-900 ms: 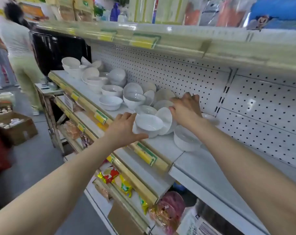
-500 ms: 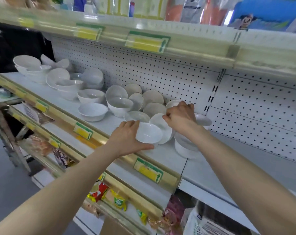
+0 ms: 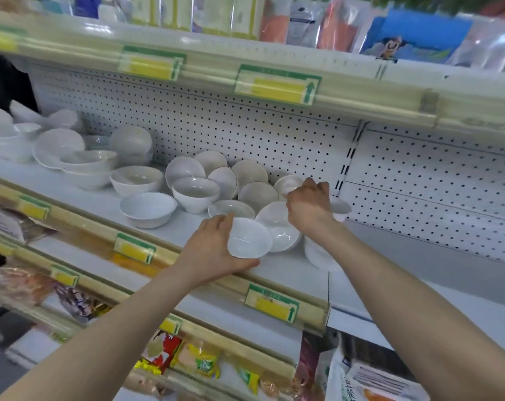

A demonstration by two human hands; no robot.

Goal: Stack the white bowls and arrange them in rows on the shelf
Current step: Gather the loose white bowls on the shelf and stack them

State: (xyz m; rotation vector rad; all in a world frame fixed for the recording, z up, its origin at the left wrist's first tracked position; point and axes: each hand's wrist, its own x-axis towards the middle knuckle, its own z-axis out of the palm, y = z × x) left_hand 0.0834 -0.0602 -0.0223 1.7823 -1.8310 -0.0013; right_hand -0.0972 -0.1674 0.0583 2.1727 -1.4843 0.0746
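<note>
We judged the chief risk to be a fall: the small white bowl (image 3: 250,237) in the left hand (image 3: 213,250) hung tilted near the front edge of the shelf (image 3: 289,274), and a slack grip would send it off. A careless wrist could also topple the leaning bowls (image 3: 248,172) heaped along the shelf's back edge. The left hand clasped its bowl, thumb beneath, fingers curled over the far rim. The right hand (image 3: 309,209) reached, fingers bent, over a tilted bowl (image 3: 278,227); we could not tell whether it gripped any rim.
</note>
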